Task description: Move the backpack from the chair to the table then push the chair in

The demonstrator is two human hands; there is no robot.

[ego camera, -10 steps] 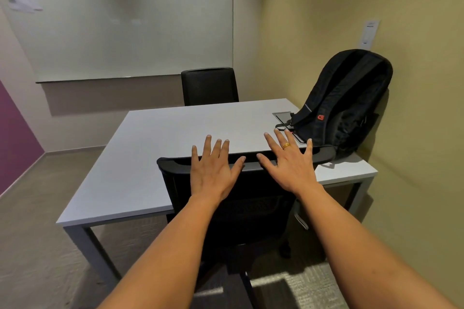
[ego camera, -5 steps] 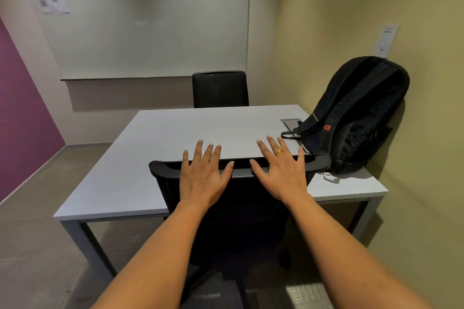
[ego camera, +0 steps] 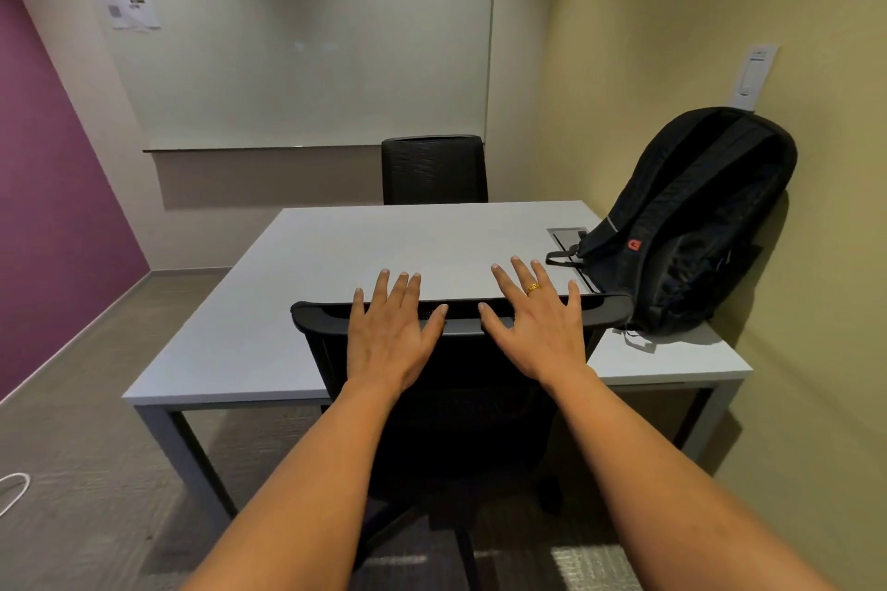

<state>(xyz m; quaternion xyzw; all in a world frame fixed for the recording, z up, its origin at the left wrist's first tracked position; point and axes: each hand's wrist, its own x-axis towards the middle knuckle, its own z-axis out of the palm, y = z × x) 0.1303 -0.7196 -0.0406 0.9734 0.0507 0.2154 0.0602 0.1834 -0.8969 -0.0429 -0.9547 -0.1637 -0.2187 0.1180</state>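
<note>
A black backpack (ego camera: pixel 691 226) stands upright on the right side of the grey table (ego camera: pixel 269 326), leaning against the yellow wall. The black mesh chair (ego camera: pixel 461 403) sits in front of me, its backrest up against the table's near edge. My left hand (ego camera: pixel 391 336) lies flat on the top of the backrest, fingers spread. My right hand (ego camera: pixel 537 326), with a gold ring, rests the same way a little to the right. Neither hand holds anything. The chair's seat is hidden behind the backrest and my arms.
A second black chair (ego camera: pixel 434 170) stands at the table's far side. A cable hatch (ego camera: pixel 566 238) is set in the tabletop next to the backpack. The yellow wall (ego camera: pixel 816 350) is close on the right. A white cable (ego camera: pixel 12 489) lies on the floor at left.
The chair and my hands have shifted a little further toward the table, and my view has risen and backed off. The backpack has not moved.
</note>
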